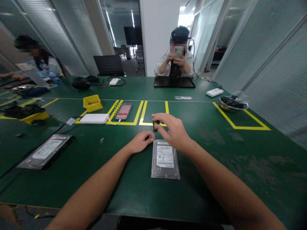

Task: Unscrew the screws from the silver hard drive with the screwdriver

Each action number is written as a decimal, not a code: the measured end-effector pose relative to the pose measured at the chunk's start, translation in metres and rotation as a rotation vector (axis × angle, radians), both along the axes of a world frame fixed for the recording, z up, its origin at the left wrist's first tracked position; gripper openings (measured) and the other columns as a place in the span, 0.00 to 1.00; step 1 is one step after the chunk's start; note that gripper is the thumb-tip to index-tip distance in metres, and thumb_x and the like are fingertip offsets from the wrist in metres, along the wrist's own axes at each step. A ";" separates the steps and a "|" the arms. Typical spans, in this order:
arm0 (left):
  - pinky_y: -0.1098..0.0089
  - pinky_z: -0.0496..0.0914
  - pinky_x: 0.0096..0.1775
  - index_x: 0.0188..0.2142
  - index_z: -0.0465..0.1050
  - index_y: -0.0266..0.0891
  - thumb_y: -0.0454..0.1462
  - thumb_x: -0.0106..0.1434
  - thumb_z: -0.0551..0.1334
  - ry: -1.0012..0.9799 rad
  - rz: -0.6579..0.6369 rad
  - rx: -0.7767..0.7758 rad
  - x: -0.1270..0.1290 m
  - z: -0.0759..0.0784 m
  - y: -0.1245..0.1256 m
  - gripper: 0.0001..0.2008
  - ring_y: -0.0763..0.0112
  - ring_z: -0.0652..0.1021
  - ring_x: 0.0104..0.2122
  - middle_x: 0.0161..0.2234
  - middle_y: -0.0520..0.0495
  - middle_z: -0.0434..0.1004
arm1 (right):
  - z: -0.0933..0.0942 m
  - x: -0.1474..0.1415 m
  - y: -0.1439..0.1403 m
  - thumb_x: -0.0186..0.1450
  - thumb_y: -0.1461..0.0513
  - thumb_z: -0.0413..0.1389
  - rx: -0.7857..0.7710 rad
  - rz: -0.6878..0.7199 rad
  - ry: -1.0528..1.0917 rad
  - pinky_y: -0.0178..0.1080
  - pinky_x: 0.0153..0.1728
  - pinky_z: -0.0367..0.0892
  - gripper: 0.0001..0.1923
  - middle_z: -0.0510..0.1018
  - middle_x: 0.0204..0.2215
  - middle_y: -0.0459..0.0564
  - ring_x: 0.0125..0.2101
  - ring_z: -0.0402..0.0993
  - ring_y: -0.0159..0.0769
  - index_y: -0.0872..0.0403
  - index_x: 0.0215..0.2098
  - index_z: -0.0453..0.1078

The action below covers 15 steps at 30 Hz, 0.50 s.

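Observation:
A hard drive (165, 159) with a white label lies flat on the green table in front of me. Over its far left corner, my right hand (174, 129) grips a short screwdriver (155, 125) with a black and yellow handle, held upright between thumb and fingers. Its tip is hidden. My left hand (143, 140) rests at that same corner, thumb and fingers pinched together; anything between them is too small to make out. A small heap of screws (102, 140) lies to the left of my left hand.
A second hard drive (46, 150) lies at left. Beyond are a white power bank (94, 118), a pink phone (124, 111) and a yellow bin (92, 103). A metal bowl (233, 103) stands far right. Across the table, a person (176, 60) sits behind a black tray (174, 82).

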<state>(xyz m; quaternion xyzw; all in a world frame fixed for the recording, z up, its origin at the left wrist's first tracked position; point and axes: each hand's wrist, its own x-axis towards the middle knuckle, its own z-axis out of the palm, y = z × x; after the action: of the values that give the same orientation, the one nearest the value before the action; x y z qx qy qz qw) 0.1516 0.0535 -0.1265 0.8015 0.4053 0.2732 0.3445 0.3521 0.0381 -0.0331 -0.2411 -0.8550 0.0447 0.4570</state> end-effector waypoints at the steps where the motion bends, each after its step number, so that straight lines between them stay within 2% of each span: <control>1: 0.69 0.65 0.39 0.33 0.69 0.37 0.35 0.65 0.57 -0.001 -0.004 -0.004 0.000 0.000 0.000 0.05 0.68 0.72 0.34 0.33 0.51 0.73 | 0.000 0.000 0.000 0.66 0.69 0.52 0.002 0.005 0.001 0.44 0.51 0.69 0.11 0.78 0.47 0.57 0.50 0.74 0.40 0.58 0.46 0.70; 5: 0.69 0.65 0.39 0.32 0.69 0.36 0.35 0.65 0.57 -0.012 -0.004 -0.018 0.000 0.002 0.000 0.05 0.69 0.72 0.34 0.33 0.51 0.73 | -0.002 0.000 0.001 0.66 0.69 0.52 0.011 -0.029 0.029 0.47 0.52 0.68 0.11 0.74 0.50 0.59 0.53 0.71 0.41 0.57 0.46 0.71; 11: 0.70 0.65 0.40 0.34 0.70 0.37 0.35 0.65 0.57 -0.021 -0.010 -0.022 -0.001 0.000 0.000 0.05 0.68 0.73 0.36 0.34 0.51 0.74 | -0.003 -0.001 0.002 0.65 0.67 0.57 -0.024 -0.081 0.074 0.43 0.45 0.70 0.07 0.72 0.40 0.54 0.43 0.72 0.38 0.55 0.42 0.72; 15: 0.70 0.65 0.39 0.34 0.70 0.36 0.36 0.65 0.57 0.000 0.003 -0.017 -0.001 -0.001 0.000 0.06 0.68 0.73 0.35 0.34 0.50 0.74 | -0.002 0.000 0.002 0.66 0.68 0.54 -0.041 -0.066 0.068 0.42 0.43 0.70 0.06 0.74 0.39 0.52 0.42 0.71 0.37 0.53 0.40 0.69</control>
<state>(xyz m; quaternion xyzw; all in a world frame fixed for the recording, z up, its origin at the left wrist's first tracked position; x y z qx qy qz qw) 0.1509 0.0535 -0.1270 0.7980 0.4086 0.2703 0.3510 0.3518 0.0402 -0.0355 -0.2771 -0.8295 0.0552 0.4818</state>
